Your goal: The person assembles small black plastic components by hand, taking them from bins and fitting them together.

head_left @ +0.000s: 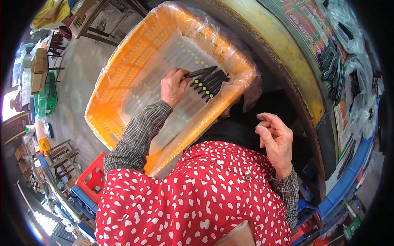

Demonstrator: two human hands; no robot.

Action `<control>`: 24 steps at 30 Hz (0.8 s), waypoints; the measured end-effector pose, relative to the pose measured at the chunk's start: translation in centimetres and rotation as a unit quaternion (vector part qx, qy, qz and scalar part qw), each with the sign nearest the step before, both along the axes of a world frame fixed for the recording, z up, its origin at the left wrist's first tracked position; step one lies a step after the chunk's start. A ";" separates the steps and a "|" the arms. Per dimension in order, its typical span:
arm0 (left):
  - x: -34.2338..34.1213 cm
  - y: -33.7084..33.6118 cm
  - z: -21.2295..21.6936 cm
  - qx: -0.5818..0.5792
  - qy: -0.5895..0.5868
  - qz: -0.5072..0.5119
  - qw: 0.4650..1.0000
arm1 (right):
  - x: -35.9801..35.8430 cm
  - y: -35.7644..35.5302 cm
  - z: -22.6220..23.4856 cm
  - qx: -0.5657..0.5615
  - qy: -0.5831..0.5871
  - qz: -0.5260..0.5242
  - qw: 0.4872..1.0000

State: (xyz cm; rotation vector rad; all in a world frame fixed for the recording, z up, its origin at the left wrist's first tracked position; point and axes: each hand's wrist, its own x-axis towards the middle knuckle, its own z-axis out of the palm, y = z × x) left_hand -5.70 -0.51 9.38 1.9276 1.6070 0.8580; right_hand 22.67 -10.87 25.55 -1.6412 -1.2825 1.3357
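Note:
My left hand (174, 87) reaches into an orange plastic basket (107, 98). Its fingers are closed on a slim black piece (200, 71) at the upper end of a row. Beside it, several slim black pieces with yellow-green round ends (210, 86) lie side by side on a sheet of translucent plastic (164, 133). Through that sheet, more such pieces show faintly. To the right of the basket, my right hand (276, 139) hovers over my dark lap with its fingers loosely bent, the thumb apart and nothing visible in it.
A worktable with a yellowish rim (283, 39) curves along the right. On it lie a bunch of dark slim pieces (334, 69) and crumpled clear plastic (361, 88). A red stool (91, 176) stands at the lower left, with a green crate (47, 96) farther off.

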 end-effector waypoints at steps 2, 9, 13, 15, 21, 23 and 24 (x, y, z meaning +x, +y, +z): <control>-0.1 0.3 -3.5 -0.017 0.026 0.035 0.999 | 0.2 0.0 0.1 -0.001 -0.005 0.000 1.000; 2.3 1.1 -8.5 -0.078 0.105 0.117 0.984 | 0.8 -0.3 0.1 -0.008 -0.022 -0.013 1.000; 3.5 1.1 -9.3 -0.067 0.138 0.114 0.982 | 0.9 -0.3 0.1 -0.013 -0.023 -0.009 1.000; 3.7 0.9 -9.8 -0.057 0.148 0.120 0.980 | 1.0 -0.3 0.1 -0.010 -0.025 -0.007 1.000; 3.8 0.9 -9.7 -0.111 0.128 0.131 0.977 | 1.2 -0.5 0.0 -0.005 -0.025 -0.004 1.000; 3.8 0.9 -9.8 -0.106 0.119 0.126 0.979 | 1.3 -0.5 -0.1 -0.003 -0.026 -0.005 1.000; 3.8 0.9 -9.8 -0.102 0.110 0.123 0.981 | 1.4 -0.5 0.0 0.000 -0.028 -0.002 1.000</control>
